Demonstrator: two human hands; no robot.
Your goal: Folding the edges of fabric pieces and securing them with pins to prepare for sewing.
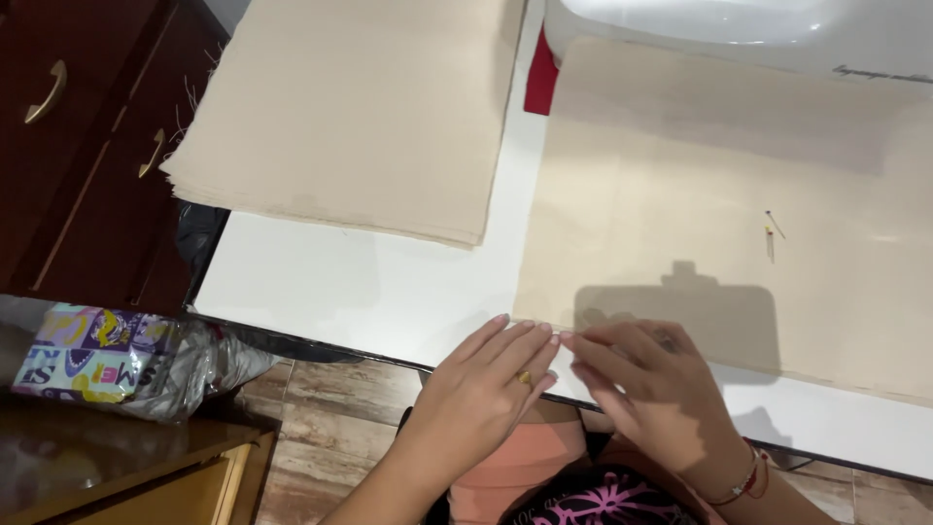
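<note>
At the bottom centre of the frame, a left hand (486, 389) and a right hand (651, 389) are seen side by side at the near edge of a white table (369, 282). The left hand is laid flat with its fingers straight and close together; a gold ring (524, 377) is worn on one finger. The right hand is held with its fingers narrowly drawn together, the fingertips (569, 337) being pressed on the near left corner of a single beige cloth sheet (719, 194). Whether the cloth edge is pinched or merely pressed down cannot be told. The fingertips of both hands are nearly touching. A red and white bracelet (748, 481) is worn on the right wrist.

The beige cloth sheet is spread flat over the right half of the table, from lower centre to the right edge of the frame. A rectangular shadow is cast on it just beyond the hands. Two pins (771, 233) are noted lying on the cloth at centre right.

At lower left, beside the table, a patterned package in clear plastic (97, 355) is resting on a wooden surface. Brown floor tiles are visible below the table edge.

Farther off, at upper left centre, a stack of beige cloth pieces (350, 107) is laid on the table, well apart from the hands. A dark wooden drawer unit (78, 146) with brass handles is seen at far upper left. A white appliance (739, 29) is partly visible along the top right edge.
</note>
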